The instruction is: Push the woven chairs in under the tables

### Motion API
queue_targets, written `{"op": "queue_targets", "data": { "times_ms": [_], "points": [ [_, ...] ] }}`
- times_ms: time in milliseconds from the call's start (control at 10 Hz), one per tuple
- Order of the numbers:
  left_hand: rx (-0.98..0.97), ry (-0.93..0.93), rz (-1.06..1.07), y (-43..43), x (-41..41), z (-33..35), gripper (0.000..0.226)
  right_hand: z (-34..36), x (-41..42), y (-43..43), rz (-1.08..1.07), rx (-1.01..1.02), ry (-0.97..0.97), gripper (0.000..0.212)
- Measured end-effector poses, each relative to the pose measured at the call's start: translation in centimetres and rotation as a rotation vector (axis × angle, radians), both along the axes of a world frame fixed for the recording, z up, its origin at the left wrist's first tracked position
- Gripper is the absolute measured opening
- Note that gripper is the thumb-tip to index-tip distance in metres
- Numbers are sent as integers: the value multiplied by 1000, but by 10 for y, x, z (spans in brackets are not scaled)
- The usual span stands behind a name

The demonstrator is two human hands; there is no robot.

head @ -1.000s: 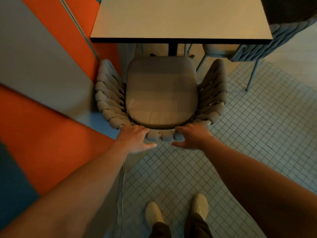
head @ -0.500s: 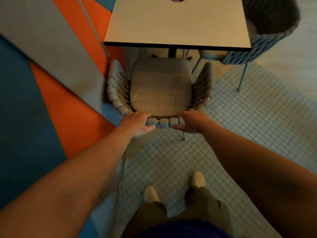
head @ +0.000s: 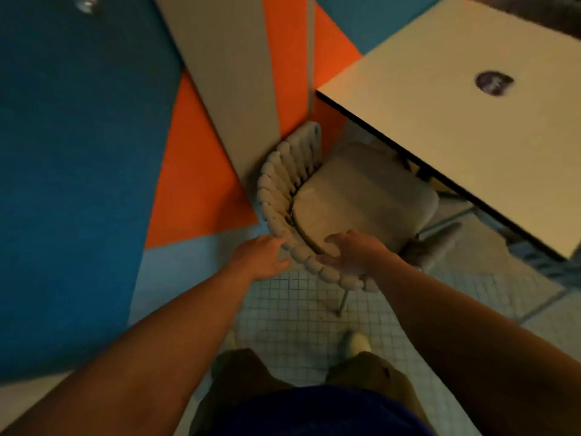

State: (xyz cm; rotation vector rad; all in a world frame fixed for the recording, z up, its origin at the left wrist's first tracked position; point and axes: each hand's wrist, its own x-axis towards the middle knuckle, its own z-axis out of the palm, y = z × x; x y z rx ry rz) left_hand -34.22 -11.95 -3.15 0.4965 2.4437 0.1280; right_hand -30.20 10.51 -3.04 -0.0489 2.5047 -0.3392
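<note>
A grey woven chair with a beige seat cushion stands against the painted wall, its front tucked under the cream table. My left hand rests on the outside of the woven backrest rim, fingers curled against it. My right hand grips the rim from the inside, thumb over the top of the weave. The chair's right armrest is half hidden under the table edge.
The wall with blue, orange and beige panels runs close along the left. A round dark sticker sits on the tabletop. Small white floor tiles lie below, with my shoe and legs at the bottom.
The chair has slid further under the table and closer to the wall. My view has swung left and tilted, and my right hand has moved over the rim onto its inner side.
</note>
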Motion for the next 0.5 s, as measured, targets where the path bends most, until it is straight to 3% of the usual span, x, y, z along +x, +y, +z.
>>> {"op": "queue_targets", "data": {
  "times_ms": [200,400,500],
  "points": [
    [56,66,319,18,87,36,62,45,18,27,281,32,24,71],
    [96,139,522,34,149,73,55,69,34,37,481,38,97,88],
    [73,223,561,45,167,94,64,88,36,44,545,17,202,77]
  ]
}}
